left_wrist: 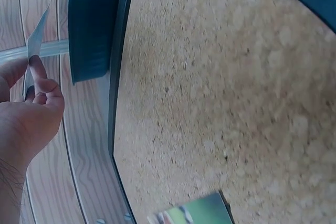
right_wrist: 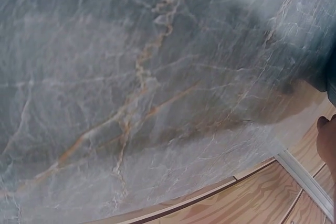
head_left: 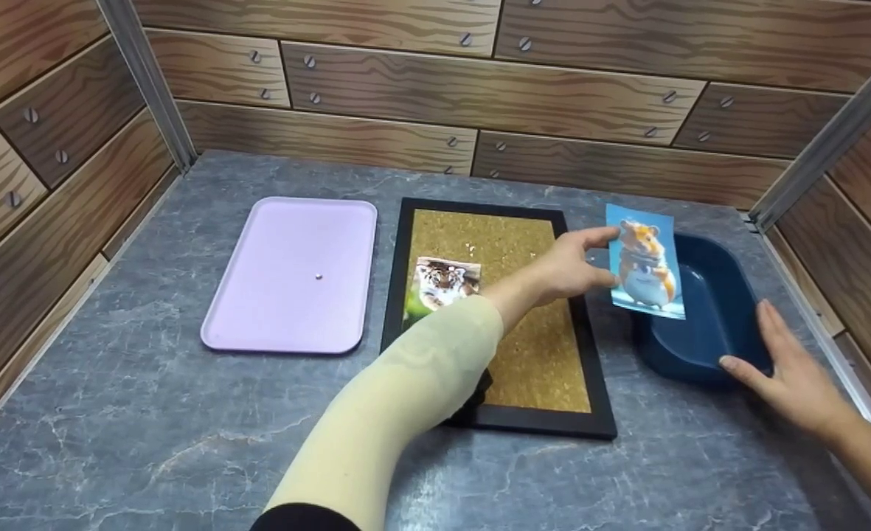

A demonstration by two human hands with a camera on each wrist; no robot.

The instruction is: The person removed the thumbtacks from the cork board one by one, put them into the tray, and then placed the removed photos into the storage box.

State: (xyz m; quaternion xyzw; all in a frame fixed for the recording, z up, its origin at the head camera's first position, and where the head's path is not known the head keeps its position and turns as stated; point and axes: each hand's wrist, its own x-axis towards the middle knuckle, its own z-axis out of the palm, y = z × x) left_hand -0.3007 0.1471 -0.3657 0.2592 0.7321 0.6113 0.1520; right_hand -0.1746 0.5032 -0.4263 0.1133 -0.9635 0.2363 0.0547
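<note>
My left hand (head_left: 571, 265) pinches a photo card (head_left: 643, 262) of a hamster on a blue background. In the head view the card is upright and overlaps the left side of a dark blue plastic bin (head_left: 745, 284). From the left wrist view, the card (left_wrist: 37, 38) shows nearly edge-on between thumb and fingers. My right hand (head_left: 804, 380) holds the bin at its near right corner, thumb over the rim and fingers along the side. Beneath my left forearm lies a black-framed cork board (head_left: 538, 369). A tiger photo (head_left: 446, 280) lies on it, partly hidden by the sleeve.
A lilac tray (head_left: 287, 295) lies left of the board, with a tiny shiny speck (head_left: 318, 276) on it. Wood-patterned walls (head_left: 376, 81) enclose the grey marbled table (head_left: 147, 413) at the back and both sides. A dark object (head_left: 483, 387) peeks out under my left sleeve.
</note>
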